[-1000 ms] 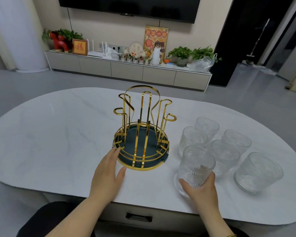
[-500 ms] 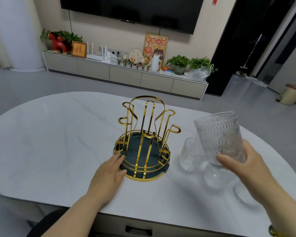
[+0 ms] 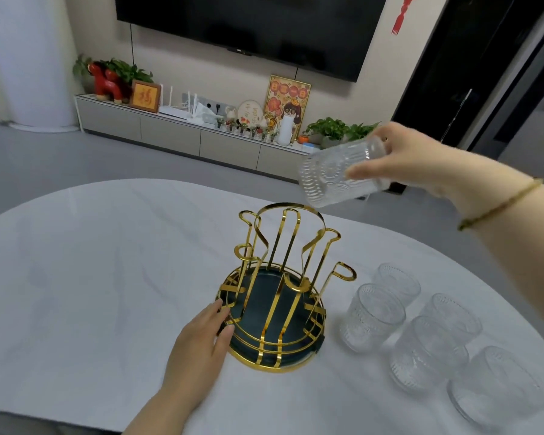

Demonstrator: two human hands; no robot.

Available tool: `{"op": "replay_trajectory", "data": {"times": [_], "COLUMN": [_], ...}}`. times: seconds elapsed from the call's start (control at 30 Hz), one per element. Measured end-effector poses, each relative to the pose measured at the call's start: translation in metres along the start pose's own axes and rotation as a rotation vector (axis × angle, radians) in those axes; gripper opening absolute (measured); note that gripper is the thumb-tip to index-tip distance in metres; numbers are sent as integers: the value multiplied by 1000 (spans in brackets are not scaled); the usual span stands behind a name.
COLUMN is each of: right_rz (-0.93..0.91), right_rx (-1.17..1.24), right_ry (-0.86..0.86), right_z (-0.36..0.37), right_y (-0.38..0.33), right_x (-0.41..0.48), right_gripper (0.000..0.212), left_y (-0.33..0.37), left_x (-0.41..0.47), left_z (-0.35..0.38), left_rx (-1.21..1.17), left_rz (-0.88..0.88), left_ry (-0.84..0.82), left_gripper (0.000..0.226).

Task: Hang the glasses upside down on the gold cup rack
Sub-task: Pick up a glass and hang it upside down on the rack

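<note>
— At centre frame, what stands on the table?

— The gold wire cup rack with a dark green round tray base [image 3: 275, 312], upright on the white marble-look oval table [image 3: 91, 277]. Its looped prongs rise toward mid-frame; none carries a glass.

— And the left hand?

— The left hand [image 3: 198, 346] lies at lower centre, palm down on the tabletop, fingers [image 3: 215, 312] loosely spread and extended, their tips touching the rack's gold base rim on its left side. It grips nothing.

— Where is the glass being handled?

— At upper right of the frame. The right hand [image 3: 415, 161], a thin gold bracelet [image 3: 500, 205] on its wrist, is closed around a clear ribbed drinking glass [image 3: 339, 174]. The glass is tipped over on its side, its mouth slanting down and to the left, in the air above and to the right of the rack's tallest loop, clear of it.

— The others?

— Five more clear ribbed glasses [image 3: 371, 318] stand mouth-up on the table at lower right, clustered close together just right of the rack.

— Behind?

— A low pale cabinet [image 3: 170, 133] with ornaments and plants, under a dark wall-mounted screen [image 3: 248, 23].
</note>
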State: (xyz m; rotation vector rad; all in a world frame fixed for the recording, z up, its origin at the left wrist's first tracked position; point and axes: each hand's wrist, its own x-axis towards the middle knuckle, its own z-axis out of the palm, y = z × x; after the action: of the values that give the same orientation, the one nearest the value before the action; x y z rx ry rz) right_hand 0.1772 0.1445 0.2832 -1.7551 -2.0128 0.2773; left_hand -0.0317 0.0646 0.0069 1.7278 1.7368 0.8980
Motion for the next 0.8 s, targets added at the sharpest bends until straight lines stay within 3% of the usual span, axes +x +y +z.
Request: {"op": "replay_trajectory", "data": {"times": [0.3, 0.5, 0.8], "right_rz": [-173, -181, -155], "right_rx": [-156, -218, -292], "right_ry": [-174, -254, -354], "right_z": [39, 75, 97], "right_y": [-71, -84, -90], "right_x": [55, 61, 59], "right_gripper": [74, 80, 78], "left_y": [-5, -12, -10], "left_x": [12, 11, 6], "left_z": [-1, -3, -7], "left_rx": [48, 114, 99], "left_rz": [-4, 44, 61], "left_ry": [12, -83, -111], "left_gripper": [39, 57, 58]}}
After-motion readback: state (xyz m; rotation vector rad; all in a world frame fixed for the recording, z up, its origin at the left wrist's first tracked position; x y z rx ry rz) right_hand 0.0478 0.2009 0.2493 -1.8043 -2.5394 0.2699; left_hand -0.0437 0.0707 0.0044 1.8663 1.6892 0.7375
